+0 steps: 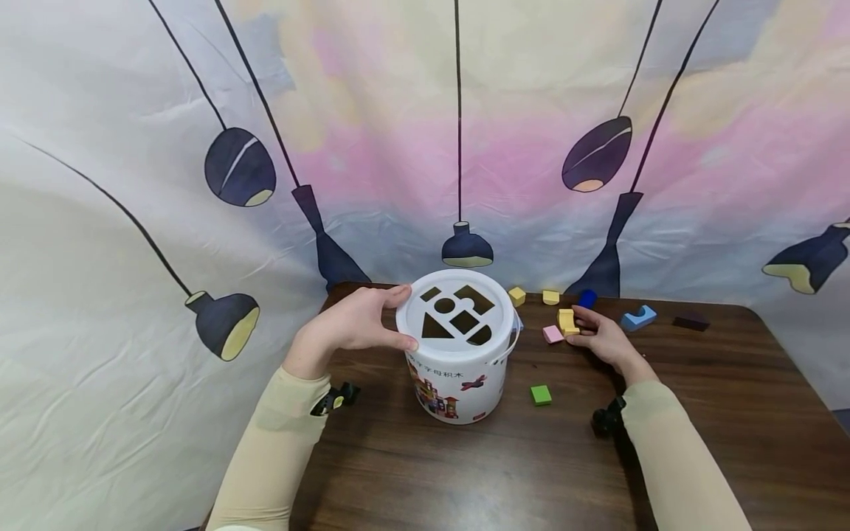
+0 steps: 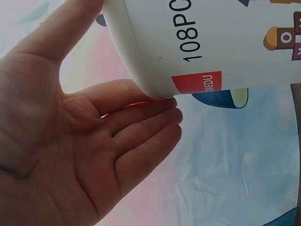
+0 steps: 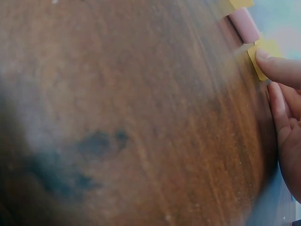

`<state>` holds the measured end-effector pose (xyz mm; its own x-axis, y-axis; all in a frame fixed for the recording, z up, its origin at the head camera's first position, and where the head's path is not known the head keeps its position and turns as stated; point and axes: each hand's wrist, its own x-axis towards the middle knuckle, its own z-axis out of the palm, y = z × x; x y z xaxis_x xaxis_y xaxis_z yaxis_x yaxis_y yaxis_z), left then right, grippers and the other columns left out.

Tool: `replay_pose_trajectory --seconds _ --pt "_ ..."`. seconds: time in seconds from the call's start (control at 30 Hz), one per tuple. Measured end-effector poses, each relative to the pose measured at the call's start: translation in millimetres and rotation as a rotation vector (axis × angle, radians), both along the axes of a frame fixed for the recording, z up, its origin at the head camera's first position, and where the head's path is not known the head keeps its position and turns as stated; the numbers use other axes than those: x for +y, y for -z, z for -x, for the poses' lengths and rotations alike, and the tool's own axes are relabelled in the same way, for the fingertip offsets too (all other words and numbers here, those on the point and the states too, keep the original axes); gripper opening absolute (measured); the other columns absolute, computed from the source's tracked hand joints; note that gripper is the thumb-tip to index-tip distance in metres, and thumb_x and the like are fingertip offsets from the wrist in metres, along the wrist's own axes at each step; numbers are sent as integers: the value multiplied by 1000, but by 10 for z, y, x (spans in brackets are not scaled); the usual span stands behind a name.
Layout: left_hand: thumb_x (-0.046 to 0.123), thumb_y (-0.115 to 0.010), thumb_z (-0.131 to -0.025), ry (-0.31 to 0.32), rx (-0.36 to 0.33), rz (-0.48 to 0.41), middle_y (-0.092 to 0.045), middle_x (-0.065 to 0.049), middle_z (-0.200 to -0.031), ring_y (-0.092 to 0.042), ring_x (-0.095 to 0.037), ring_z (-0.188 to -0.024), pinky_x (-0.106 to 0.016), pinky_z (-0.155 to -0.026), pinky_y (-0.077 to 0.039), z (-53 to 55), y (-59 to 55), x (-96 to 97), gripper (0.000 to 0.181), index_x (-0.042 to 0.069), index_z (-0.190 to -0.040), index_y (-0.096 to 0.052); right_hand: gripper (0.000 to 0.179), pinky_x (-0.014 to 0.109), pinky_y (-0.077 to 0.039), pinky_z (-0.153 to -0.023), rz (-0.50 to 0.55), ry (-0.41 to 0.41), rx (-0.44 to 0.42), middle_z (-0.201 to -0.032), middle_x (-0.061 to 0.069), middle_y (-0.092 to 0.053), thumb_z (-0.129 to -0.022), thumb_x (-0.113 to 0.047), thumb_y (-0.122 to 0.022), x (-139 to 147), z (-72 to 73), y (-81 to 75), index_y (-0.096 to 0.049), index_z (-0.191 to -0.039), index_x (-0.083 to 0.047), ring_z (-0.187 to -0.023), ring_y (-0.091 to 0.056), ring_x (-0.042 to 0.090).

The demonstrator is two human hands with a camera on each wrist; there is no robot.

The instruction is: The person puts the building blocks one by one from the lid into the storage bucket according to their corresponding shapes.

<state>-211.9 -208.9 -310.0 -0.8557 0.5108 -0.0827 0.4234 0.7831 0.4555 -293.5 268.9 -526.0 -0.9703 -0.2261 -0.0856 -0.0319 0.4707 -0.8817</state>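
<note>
A white bucket (image 1: 458, 394) stands upright on the table, its lid (image 1: 428, 343) cut with several shaped holes. My left hand (image 1: 352, 317) rests at the left of the lid's rim, thumb in front and fingers behind. In the left wrist view those fingers (image 2: 150, 134) lie nearly straight against the rim. To the right, my right hand (image 1: 604, 339) pinches a yellow block (image 1: 567, 322) with a hollowed side between thumb and fingers. Beside it lies a pink block (image 1: 553, 335). The right wrist view shows the thumb (image 3: 277, 70) on the yellow block's face.
Two more yellow blocks (image 1: 550, 297) and a dark blue block (image 1: 587, 298) lie near the table's back edge. Farther right are a light blue arch block (image 1: 639, 318) and a dark brown block (image 1: 691, 321). A green block (image 1: 541, 395) lies right of the bucket. Behind hangs a printed cloth (image 1: 392, 147).
</note>
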Motion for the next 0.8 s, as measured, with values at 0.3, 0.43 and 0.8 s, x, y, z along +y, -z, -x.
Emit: replay_pose_trajectory --seconds 0.3,0.43,0.8 --pt "50 -92 -83 -1 2 -7 -39 -9 -169 -37 -27 -155 -47 -120 -40 4 17 -12 103 5 -162 -43 83 64 -37 -116 -15 -22 2 -166 34 -31 -103 -10 -73 -6 -2 -36 -24 -168 4 -147 -38 52" --pt "51 -92 -83 4 4 -10 -39 -11 -169 -37 -27 -155 -48 -120 -40 8 19 -13 103 5 -162 -42 82 63 -38 -116 -13 -15 -2 -165 34 -33 -102 -10 -74 -6 8 -24 -27 -167 5 -147 -38 52" --pt "52 -91 -83 -4 -5 -21 -38 -8 -169 -36 -26 -156 -47 -121 -39 19 35 -27 104 6 -162 -42 82 64 -37 -116 21 -8 -8 -160 37 -36 -101 -11 -76 8 -1 -10 -27 -165 8 -145 -39 53"
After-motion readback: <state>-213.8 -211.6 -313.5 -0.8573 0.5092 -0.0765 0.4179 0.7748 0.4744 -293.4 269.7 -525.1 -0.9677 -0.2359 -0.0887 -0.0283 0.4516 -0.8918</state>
